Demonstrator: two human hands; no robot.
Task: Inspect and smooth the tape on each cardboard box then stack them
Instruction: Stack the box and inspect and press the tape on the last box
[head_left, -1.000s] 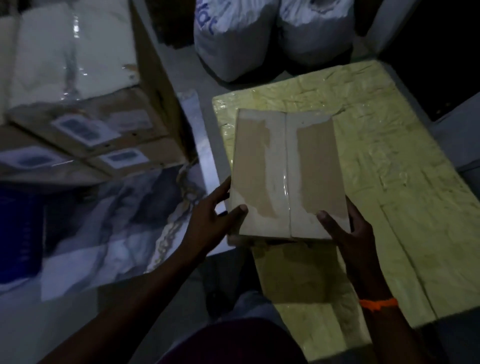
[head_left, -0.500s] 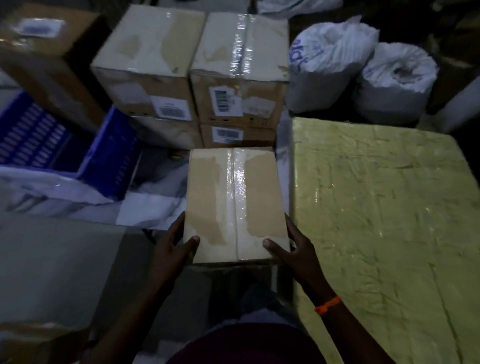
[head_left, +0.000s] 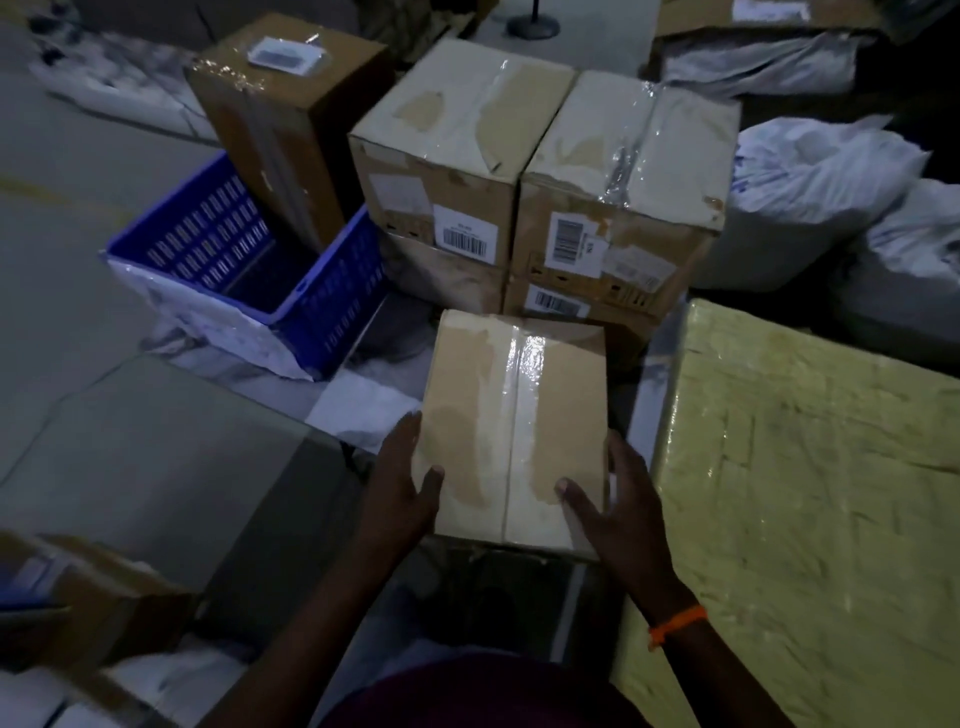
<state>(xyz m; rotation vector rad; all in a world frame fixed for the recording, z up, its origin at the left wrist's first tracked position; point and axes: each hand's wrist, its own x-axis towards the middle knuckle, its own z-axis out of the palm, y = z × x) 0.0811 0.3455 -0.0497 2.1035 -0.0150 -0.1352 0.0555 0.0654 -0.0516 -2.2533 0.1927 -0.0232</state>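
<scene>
I hold a small cardboard box (head_left: 514, 426) in front of me, its top sealed with a glossy clear tape strip down the middle. My left hand (head_left: 400, 488) grips its left near edge, thumb on top. My right hand (head_left: 618, 504) grips the right near corner, thumb on top; an orange band circles that wrist. Beyond it stand two stacks of taped cardboard boxes (head_left: 452, 156), (head_left: 628, 192) with barcode labels, side by side.
A large yellow plastic-wrapped surface (head_left: 810, 493) lies to the right. A blue slatted crate (head_left: 249, 270) sits at left with a tall brown box (head_left: 280, 119) leaning behind it. White sacks (head_left: 821, 176) lie at back right. Another carton (head_left: 78, 603) is at near left.
I carried the small box off the yellow surface to the left. It is now held in front of the stacked boxes, both hands still gripping its near edge.
</scene>
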